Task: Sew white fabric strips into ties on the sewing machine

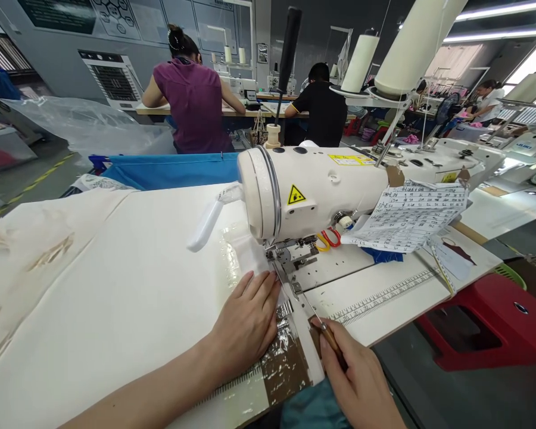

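My left hand (245, 322) lies flat, fingers stretched toward the needle area of a white sewing machine (312, 179). Its fingertips rest beside a narrow white fabric strip (307, 342) that runs from the machine's foot toward me. An awl (332, 341) with a wooden handle is gripped in my right hand (360, 372). The awl's thin metal tip points at the strip, close to a small metal guide (296, 288). Under my left hand, clear and brown tape (286, 363) covers the table edge. The needle itself is too small to make out.
Red-and-yellow scissors (329, 238) lie behind the foot. A handwritten sheet (413, 214) hangs at the machine's right, above a printed ruler (384, 295). Thread cones (360, 62) stand overhead. A red stool (491, 322) is at right. Other people sit at machines ahead.
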`<state>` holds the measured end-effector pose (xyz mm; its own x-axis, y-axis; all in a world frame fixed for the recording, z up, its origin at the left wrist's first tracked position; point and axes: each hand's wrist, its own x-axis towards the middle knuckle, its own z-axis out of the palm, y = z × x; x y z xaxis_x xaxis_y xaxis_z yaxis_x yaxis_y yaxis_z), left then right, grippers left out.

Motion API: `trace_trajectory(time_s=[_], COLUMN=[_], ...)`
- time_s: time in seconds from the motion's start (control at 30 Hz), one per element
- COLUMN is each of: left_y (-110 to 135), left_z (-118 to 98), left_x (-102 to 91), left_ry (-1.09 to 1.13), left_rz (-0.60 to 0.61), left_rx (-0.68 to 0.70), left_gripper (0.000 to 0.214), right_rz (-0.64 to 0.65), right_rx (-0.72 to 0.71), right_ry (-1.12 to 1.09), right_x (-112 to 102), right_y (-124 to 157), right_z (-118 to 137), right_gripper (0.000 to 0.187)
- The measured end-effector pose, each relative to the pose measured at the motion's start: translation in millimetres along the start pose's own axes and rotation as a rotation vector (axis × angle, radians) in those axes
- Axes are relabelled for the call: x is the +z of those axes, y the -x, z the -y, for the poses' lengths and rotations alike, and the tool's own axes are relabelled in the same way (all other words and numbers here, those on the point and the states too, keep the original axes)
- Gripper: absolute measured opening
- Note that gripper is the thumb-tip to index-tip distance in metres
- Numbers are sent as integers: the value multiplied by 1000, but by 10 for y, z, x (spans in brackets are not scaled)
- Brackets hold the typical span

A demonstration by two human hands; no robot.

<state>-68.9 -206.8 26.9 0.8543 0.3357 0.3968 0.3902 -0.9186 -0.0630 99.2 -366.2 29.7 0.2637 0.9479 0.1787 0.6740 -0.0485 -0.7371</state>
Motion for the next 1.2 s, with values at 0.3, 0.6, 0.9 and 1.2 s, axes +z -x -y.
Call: trace_trajectory(time_s=[0.3, 0.6, 0.9, 1.2], left_y=[-3, -41, -137, -179], left_z=[-13, 40, 141, 204], left_x=[3, 16, 38, 41], left_ry=[0, -25, 20, 83], left_rz=[2, 37, 73, 52], left_rx=[3, -9, -74, -84], left_gripper=[46, 46, 44, 35], right_rz=[48, -69, -109, -86], right_rx=[57, 79, -203, -413], right_ry=[-42, -32, 41, 312], right_x=[-18, -1, 190, 405], right_y=[14, 5, -201, -506], right_z=[-28, 23, 127, 207], right_gripper=[30, 34, 24, 27])
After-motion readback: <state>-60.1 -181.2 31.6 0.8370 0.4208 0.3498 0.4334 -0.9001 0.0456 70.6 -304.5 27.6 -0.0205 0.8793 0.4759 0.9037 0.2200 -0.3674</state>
